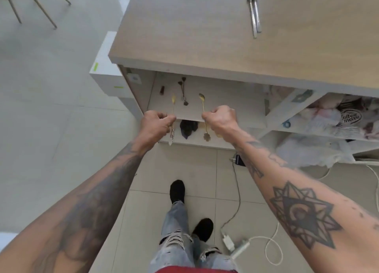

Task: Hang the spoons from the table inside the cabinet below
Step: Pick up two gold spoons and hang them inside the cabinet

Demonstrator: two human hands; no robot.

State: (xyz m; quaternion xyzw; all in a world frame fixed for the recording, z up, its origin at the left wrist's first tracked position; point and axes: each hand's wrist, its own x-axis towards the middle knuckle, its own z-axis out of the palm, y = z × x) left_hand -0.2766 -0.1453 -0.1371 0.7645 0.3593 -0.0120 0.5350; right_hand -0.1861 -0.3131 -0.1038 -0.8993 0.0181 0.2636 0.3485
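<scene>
Two gold spoons are held in front of the open cabinet (pixel 184 108), bowls pointing up toward its inside. The left hand (pixel 156 125) is closed around the stem of the left spoon (pixel 173 106), whose lower end sticks out below the fist. The right hand (pixel 220 120) pinches the right spoon (pixel 203 108) the same way; its ornamented end hangs below. Deeper in the cabinet hang darker utensils (pixel 183 90), too dim to identify. Above the cabinet, on the counter (pixel 205 26), lie silver utensils (pixel 254 14). Right of the cabinet, a compartment holds crumpled bags (pixel 332 116), cut off by the frame edge.
</scene>
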